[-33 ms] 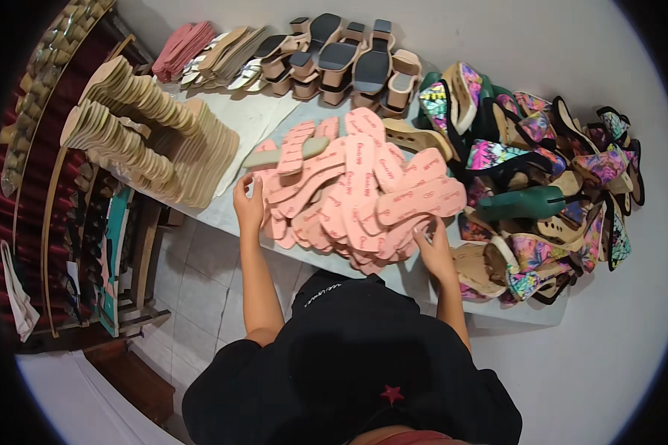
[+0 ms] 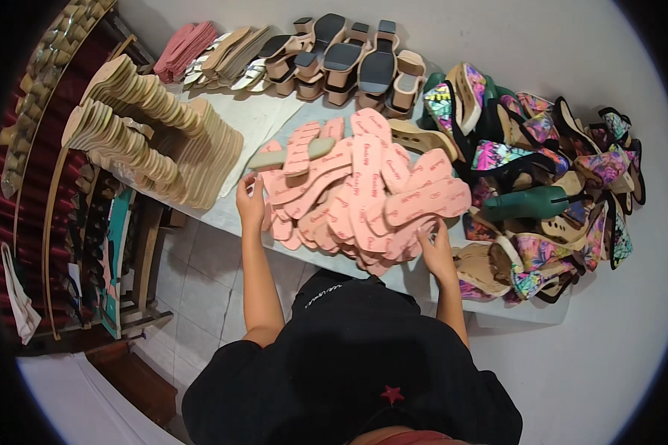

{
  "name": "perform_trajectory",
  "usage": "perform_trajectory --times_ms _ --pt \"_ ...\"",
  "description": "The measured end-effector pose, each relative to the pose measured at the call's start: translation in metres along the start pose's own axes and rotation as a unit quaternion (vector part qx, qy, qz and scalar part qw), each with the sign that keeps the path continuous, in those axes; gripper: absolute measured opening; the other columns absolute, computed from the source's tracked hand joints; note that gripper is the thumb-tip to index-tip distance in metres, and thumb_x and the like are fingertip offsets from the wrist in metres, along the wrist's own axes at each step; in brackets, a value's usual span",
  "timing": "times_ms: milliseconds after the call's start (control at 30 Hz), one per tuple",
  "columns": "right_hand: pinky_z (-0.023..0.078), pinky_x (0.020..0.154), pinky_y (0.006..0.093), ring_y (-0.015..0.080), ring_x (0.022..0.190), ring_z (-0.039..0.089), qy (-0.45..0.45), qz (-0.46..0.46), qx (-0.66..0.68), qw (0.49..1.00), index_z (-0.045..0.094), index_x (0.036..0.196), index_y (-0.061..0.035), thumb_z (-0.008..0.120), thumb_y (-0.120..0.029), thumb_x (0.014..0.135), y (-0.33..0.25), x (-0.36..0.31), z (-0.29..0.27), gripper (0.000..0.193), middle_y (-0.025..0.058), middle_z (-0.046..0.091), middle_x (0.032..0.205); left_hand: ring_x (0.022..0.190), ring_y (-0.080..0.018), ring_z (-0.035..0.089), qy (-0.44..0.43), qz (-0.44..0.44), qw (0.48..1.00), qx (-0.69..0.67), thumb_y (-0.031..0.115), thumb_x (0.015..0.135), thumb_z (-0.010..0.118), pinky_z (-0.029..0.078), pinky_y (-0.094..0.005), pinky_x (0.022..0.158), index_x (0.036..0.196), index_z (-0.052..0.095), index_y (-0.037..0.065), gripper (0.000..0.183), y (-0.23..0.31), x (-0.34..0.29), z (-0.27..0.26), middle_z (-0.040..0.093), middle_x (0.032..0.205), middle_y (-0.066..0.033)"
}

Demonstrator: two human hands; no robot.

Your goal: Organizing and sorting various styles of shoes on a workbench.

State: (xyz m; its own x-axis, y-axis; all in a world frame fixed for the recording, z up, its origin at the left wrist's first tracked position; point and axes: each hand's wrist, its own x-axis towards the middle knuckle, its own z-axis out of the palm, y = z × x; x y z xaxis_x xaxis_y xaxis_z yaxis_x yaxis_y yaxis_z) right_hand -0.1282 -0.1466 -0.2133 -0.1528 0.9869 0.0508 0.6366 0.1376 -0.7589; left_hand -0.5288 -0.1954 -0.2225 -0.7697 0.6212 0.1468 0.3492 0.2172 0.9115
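Observation:
A loose heap of pink insoles [image 2: 365, 193] with red printing lies on the table in front of me. My left hand [image 2: 251, 200] is at the heap's left edge, thumb and fingers apart, with nothing seen between them. At the near right edge, my right hand [image 2: 439, 256] rests by the insoles, its thumb and fingers spread, fingertips at the border of the pile. A greyish-beige insole strip [image 2: 269, 159] pokes out at the upper left of the heap, passing under a pink insole. Whether either hand touches the insoles firmly, I cannot tell.
Stacked beige sole pieces [image 2: 219, 152] stand at the left end. Along the wall are a pink stack [image 2: 185, 50] and block-heeled sandals [image 2: 378, 70] with dark soles upward. Colourful wedge sandals [image 2: 605, 165] crowd the right, with a green shoe last [image 2: 527, 202] among them.
The whole view has shifted very slightly. Both hands keep their places beside the heap, and nothing was picked up or let go.

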Motion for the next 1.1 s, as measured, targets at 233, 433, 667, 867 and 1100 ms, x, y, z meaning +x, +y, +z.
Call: perform_trajectory --times_ms 233,433,667,867,1100 --pt "0.042 0.063 0.0256 0.0134 0.071 0.051 0.065 0.248 0.305 0.917 0.052 0.094 0.0103 0.047 -0.051 0.085 0.011 0.018 0.032 0.062 0.0093 0.056 0.081 0.089 -0.0184 0.042 -0.195 -0.338 0.906 -0.167 0.067 0.071 0.050 0.036 -0.0357 0.082 0.119 0.044 0.004 0.080 -0.042 0.040 -0.002 0.048 0.100 -0.0055" --pt "0.034 0.051 0.0232 0.0069 0.058 0.041 0.094 0.334 0.300 0.889 0.057 0.082 0.0003 0.045 -0.059 0.081 -0.010 0.033 0.032 0.061 -0.0020 0.046 0.065 0.090 -0.0195 0.050 -0.319 -0.333 0.845 -0.269 0.051 0.081 0.052 0.041 -0.0312 0.079 0.121 0.044 0.000 0.065 -0.012 0.043 0.010 0.054 0.108 -0.0109" --pt "0.037 0.090 0.0319 0.0251 0.110 0.048 0.099 0.349 0.338 0.868 0.043 0.124 0.0032 0.047 -0.063 0.077 -0.057 0.035 0.020 0.081 0.0180 0.049 0.121 0.106 -0.0284 0.045 -0.097 -0.166 0.981 0.028 0.045 0.076 0.060 0.033 -0.0342 0.094 0.126 0.033 -0.001 0.073 -0.014 0.062 0.008 0.040 0.122 -0.0186" --pt "0.033 0.090 0.0453 0.0334 0.112 0.042 0.011 0.328 0.346 0.879 0.044 0.124 -0.0027 0.052 -0.068 0.068 -0.009 0.047 0.027 0.086 0.0181 0.045 0.124 0.089 -0.0204 0.054 -0.187 0.118 0.967 -0.124 0.028 0.078 0.063 0.044 -0.0333 0.077 0.100 0.056 0.001 0.036 0.047 0.070 0.042 0.056 0.092 -0.0101" --pt "0.040 0.088 0.0316 0.0231 0.104 0.052 0.007 0.389 0.314 0.866 0.045 0.124 -0.0016 0.064 -0.050 0.073 -0.041 0.045 0.007 0.073 0.0123 0.053 0.117 0.068 -0.0189 0.059 -0.560 0.002 0.826 0.068 0.050 0.073 0.058 0.047 -0.0309 0.062 0.089 0.059 -0.007 0.059 0.099 0.011 0.097 0.059 0.072 -0.0135"
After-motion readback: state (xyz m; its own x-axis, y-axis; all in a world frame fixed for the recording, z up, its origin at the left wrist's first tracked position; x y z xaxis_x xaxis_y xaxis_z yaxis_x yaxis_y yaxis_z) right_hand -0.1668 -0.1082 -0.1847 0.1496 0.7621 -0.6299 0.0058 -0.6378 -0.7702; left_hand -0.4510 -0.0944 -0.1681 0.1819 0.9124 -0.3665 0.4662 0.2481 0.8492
